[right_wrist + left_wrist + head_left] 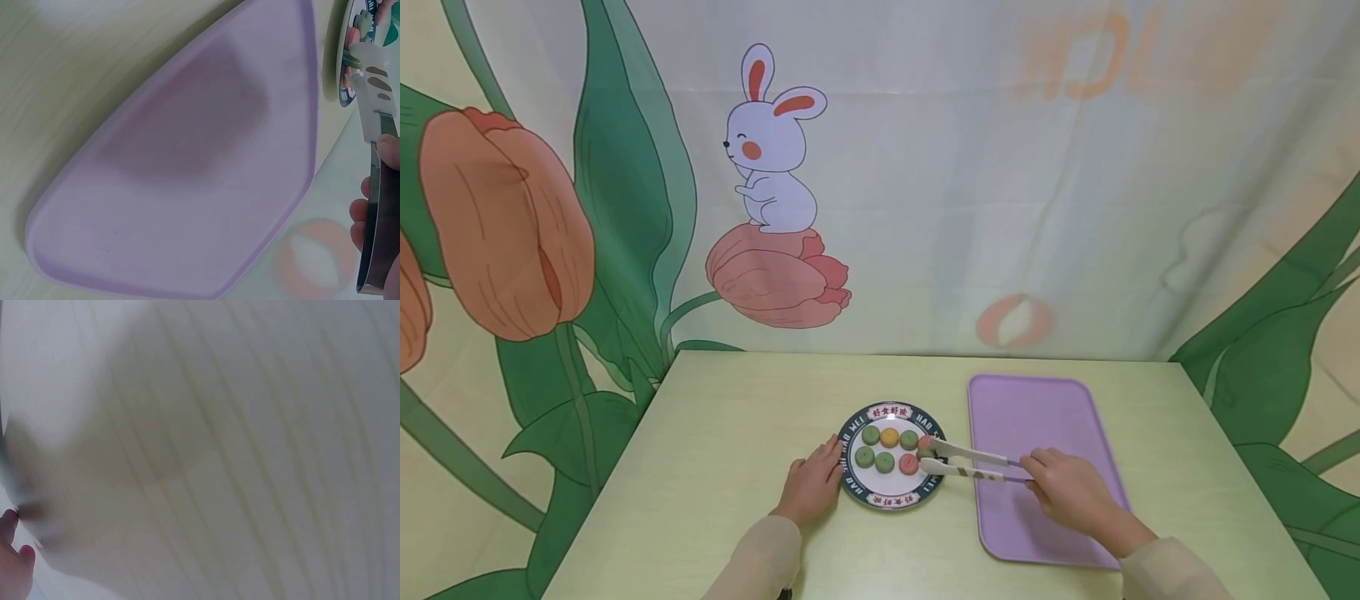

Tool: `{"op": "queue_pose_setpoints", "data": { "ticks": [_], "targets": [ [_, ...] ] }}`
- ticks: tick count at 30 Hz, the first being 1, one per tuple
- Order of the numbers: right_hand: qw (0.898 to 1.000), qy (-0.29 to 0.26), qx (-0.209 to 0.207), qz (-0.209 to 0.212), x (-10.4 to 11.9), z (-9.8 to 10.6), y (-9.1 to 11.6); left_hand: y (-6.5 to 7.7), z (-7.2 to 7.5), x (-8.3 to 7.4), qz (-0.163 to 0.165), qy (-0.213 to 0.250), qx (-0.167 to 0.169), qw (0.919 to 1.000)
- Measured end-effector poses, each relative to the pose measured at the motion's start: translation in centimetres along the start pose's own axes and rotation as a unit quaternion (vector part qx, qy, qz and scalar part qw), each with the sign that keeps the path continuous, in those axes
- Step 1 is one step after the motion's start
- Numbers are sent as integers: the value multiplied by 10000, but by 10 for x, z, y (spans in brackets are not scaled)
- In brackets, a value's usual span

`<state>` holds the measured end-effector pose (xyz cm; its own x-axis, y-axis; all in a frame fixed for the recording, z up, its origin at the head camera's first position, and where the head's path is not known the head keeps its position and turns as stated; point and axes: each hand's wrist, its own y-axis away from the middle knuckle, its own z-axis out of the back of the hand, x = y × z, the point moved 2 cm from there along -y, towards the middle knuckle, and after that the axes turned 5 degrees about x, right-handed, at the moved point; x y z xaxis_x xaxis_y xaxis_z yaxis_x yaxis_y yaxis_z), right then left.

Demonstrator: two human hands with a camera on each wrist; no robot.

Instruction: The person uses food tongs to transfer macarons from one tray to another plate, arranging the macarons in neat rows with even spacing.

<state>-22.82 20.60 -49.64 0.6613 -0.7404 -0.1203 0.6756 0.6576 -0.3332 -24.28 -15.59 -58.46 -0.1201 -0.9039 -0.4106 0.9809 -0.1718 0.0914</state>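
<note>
A round plate [892, 501] with a dark patterned rim bears several small round cookies, among them a green cookie [884, 462], a yellow cookie [889, 437] and a pink cookie [908, 463]. My left hand [811, 485] touches the plate's left rim with its fingers extended; the left wrist view catches only fingertips at its lower left edge. Over the purple tray, my right hand [1067, 490] grips a pair of tongs [973, 473]. Their white tips straddle a green cookie [927, 452] at the plate's right side, partly hidden by them. Firm contact with it is unclear.
A purple tray [1030, 521] lies right of the plate, beneath the right hand and tong handles. The pale wooden table [722, 417] ends at the back against a curtain [910, 208] printed with tulips and a rabbit.
</note>
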Motion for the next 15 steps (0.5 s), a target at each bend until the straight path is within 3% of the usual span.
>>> {"op": "queue_pose_setpoints", "data": {
  "ticks": [8,15],
  "targets": [
    [9996,-117,-265,17,2,-2,-6,1,1,-1,28,49,1,10000],
    [9997,-188,-167,-59,7,-6,-12,1,1,-2,48,86,26,9999]
  ]
}}
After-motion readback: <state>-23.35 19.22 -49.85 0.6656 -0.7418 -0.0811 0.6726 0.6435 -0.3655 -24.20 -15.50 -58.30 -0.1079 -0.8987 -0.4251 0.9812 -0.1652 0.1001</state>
